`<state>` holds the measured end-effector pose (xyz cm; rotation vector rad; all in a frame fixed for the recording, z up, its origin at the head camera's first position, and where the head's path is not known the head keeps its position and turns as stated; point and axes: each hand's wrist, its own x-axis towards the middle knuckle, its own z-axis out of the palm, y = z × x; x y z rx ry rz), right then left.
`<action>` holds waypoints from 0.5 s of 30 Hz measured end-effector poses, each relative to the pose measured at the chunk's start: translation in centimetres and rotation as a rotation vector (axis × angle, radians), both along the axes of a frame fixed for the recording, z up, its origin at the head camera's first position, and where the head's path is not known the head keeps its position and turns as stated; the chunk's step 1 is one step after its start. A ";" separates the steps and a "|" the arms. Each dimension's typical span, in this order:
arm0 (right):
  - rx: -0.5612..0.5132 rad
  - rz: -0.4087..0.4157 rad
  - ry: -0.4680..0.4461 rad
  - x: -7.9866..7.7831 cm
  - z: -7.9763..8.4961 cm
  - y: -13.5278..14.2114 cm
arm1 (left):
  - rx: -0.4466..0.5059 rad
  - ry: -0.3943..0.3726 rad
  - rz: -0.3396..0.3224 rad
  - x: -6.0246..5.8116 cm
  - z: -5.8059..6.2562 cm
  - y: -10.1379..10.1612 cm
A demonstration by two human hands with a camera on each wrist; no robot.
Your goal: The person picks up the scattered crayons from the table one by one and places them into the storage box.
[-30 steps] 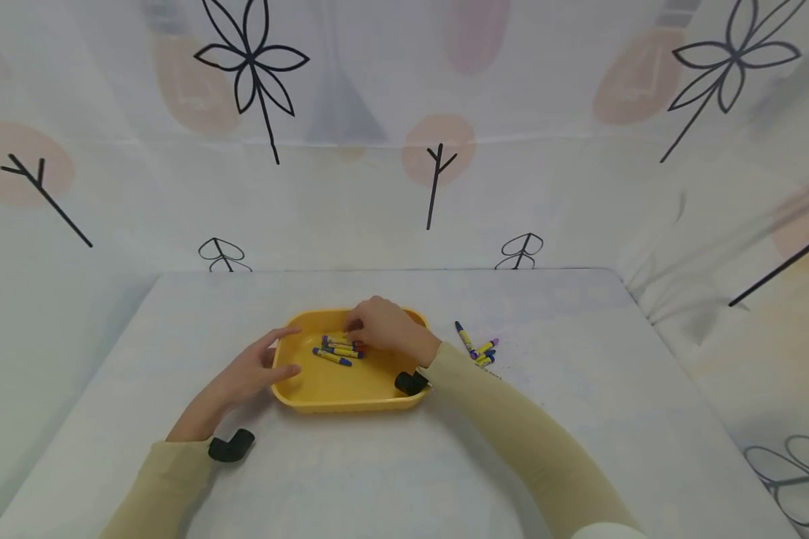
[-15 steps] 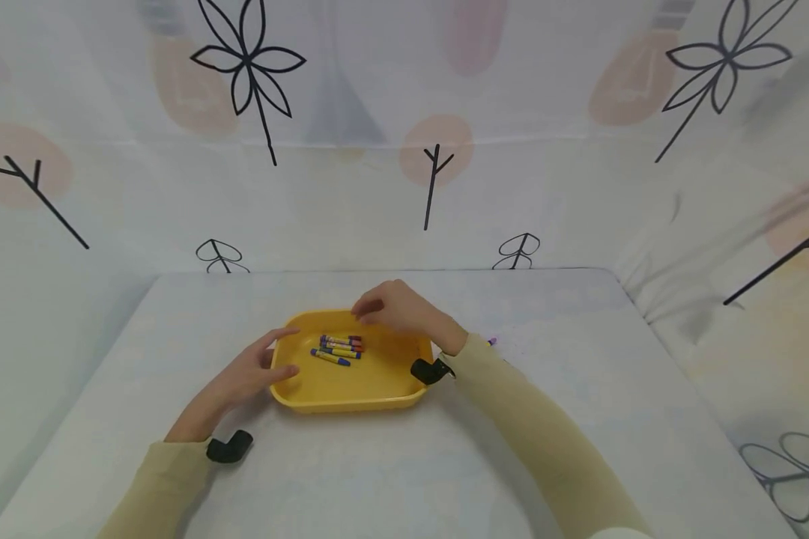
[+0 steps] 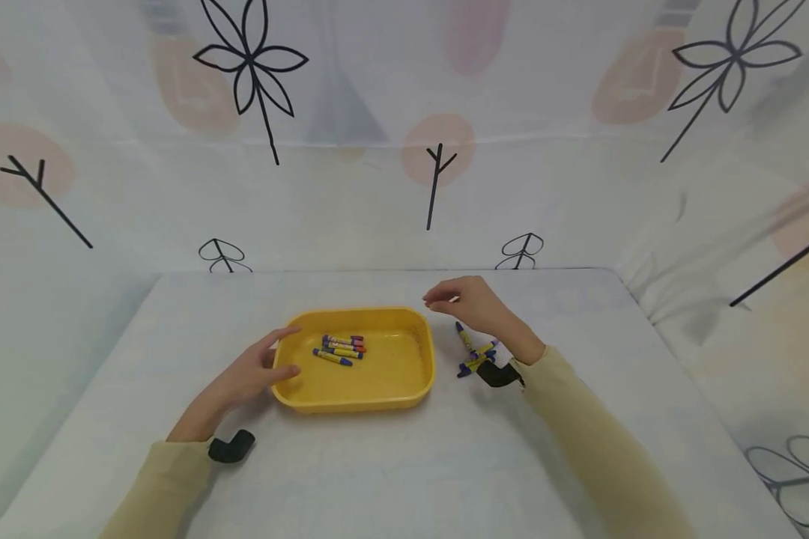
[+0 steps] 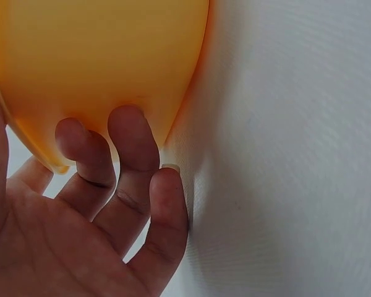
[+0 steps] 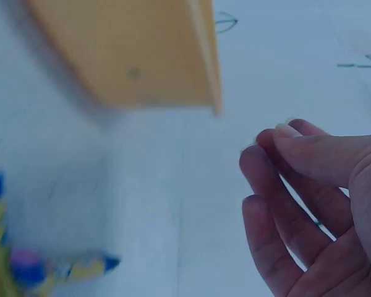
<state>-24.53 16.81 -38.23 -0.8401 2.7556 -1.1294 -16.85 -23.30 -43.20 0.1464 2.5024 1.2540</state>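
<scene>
A shallow yellow plastic tray [image 3: 394,370] lies on the table with several crayons [image 3: 337,352] side by side in its left half. My left hand [image 3: 246,372] grips the tray's left end, thumb and forefinger over the rim. Its other fingers curl against the outer wall of the tray [image 4: 111,55] in the left wrist view. Off the tray's right end, my right hand [image 3: 475,305] is raised with bent fingers, thumb close to the fingertips and nothing held. Several loose crayons [image 3: 465,340], yellow with blue and purple tips, lie in a heap below it.
A white cloth covers the table [image 3: 350,464], and a patterned cloth [image 3: 350,195] with plant drawings hangs behind it. A dark wrist mount [image 3: 499,373] partly overlaps the loose crayons in the head view.
My right hand has moved from over the crayons in the tray, up and to the right, out past the tray's right rim. My left hand and the tray stay put.
</scene>
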 end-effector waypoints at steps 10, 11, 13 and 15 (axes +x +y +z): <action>0.075 -0.112 -0.075 2.0 -3.1 5.6 | 0.023 0.003 -0.002 0.0 -0.1 -0.1; 0.090 -0.117 -0.079 2.2 -3.5 6.0 | 0.028 0.003 -0.002 0.0 -0.1 -0.1; 0.122 -0.127 -0.080 2.6 -4.2 6.7 | 0.032 0.006 -0.003 0.0 -0.2 -0.1; 0.153 -0.118 -0.072 2.9 -4.7 7.3 | 0.028 0.010 -0.004 0.0 -0.2 -0.2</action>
